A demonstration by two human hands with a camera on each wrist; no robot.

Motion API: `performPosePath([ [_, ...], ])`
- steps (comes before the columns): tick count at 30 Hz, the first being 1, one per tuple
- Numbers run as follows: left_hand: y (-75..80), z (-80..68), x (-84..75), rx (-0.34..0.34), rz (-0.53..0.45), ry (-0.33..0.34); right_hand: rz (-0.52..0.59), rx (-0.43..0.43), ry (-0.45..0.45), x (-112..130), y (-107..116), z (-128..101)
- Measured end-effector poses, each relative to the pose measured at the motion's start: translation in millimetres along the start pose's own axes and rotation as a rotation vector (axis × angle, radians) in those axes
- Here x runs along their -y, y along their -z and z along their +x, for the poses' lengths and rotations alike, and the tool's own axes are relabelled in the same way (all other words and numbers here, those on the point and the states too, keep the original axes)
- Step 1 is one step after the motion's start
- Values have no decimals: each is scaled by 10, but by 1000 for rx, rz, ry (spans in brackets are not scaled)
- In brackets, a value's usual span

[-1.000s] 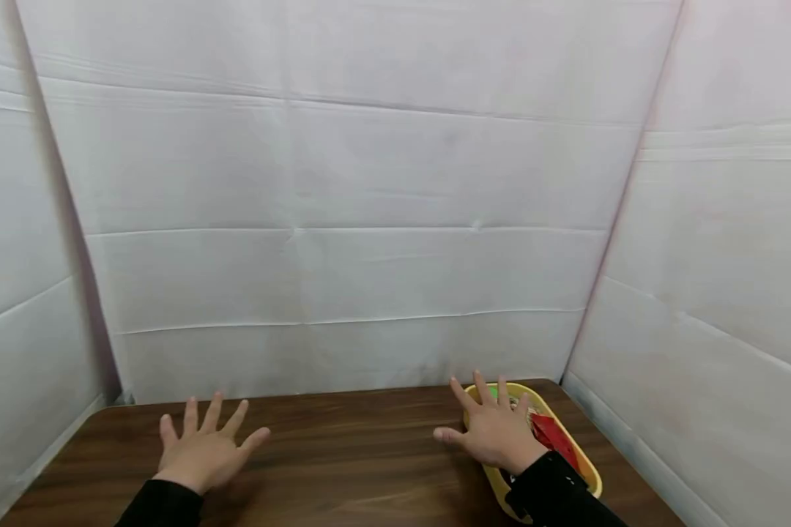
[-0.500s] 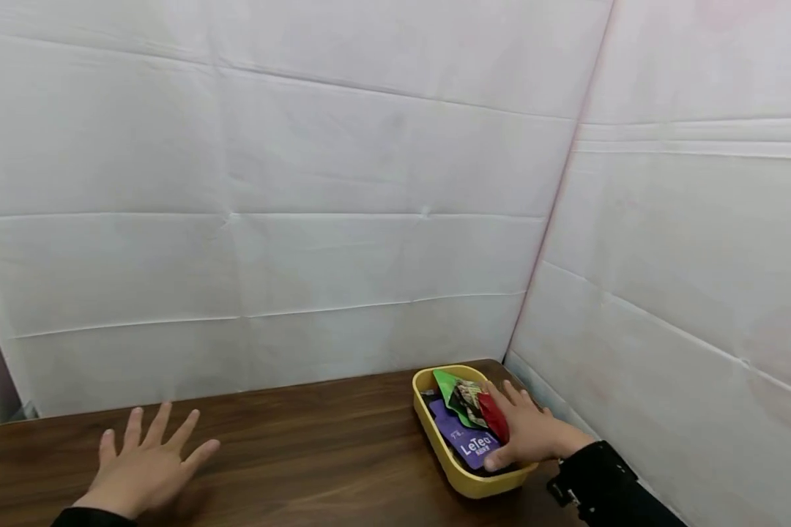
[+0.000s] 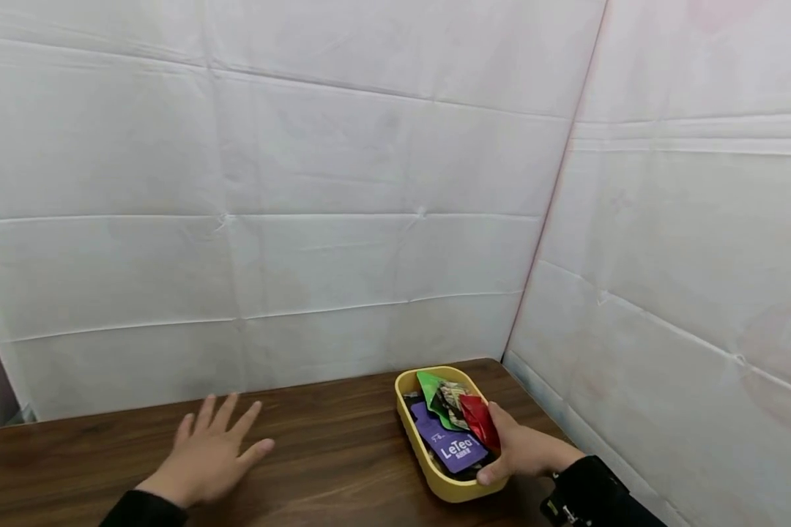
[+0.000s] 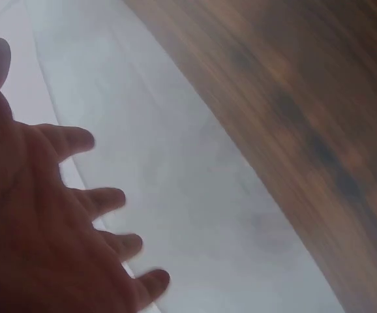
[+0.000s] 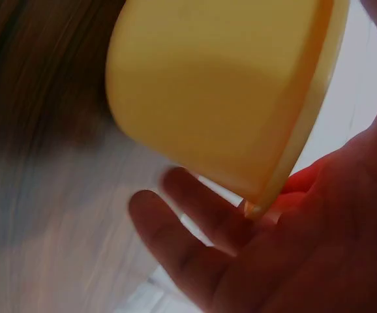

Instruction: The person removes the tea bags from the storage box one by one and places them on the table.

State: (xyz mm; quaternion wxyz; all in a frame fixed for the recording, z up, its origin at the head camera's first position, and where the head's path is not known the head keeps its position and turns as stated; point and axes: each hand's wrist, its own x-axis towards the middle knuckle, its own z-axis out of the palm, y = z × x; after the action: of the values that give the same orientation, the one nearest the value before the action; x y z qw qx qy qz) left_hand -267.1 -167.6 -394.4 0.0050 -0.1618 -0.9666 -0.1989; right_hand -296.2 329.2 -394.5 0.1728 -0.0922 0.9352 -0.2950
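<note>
Inside yellow tray (image 3: 417, 433): snack packets (image 3: 453, 424).

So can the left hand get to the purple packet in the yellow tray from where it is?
Probably yes. The left hand lies flat on the table, with only bare wood between it and the yellow tray. The purple packet lies uncovered, though the right hand grips the tray's near corner.

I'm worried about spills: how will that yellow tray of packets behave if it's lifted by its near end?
The yellow tray looks like rigid plastic, so it probably won't flex. Its loose foil packets seem light and may slide when tilted. The right hand grips just one end, so it could tip.
</note>
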Motion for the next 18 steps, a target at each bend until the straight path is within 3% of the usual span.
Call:
performPosePath([
  [4,-129,220,-455,-67,34,-196,8,14,1,126,-97,-1],
  [8,-295,458,-942,-79,78,-389,9,19,15,252,-207,-18],
  [13,-489,701,-1361,5,156,-471,-15,51,61,505,-340,102],
  [18,-679,909,-1577,88,226,-484,-26,68,145,653,-425,210],
])
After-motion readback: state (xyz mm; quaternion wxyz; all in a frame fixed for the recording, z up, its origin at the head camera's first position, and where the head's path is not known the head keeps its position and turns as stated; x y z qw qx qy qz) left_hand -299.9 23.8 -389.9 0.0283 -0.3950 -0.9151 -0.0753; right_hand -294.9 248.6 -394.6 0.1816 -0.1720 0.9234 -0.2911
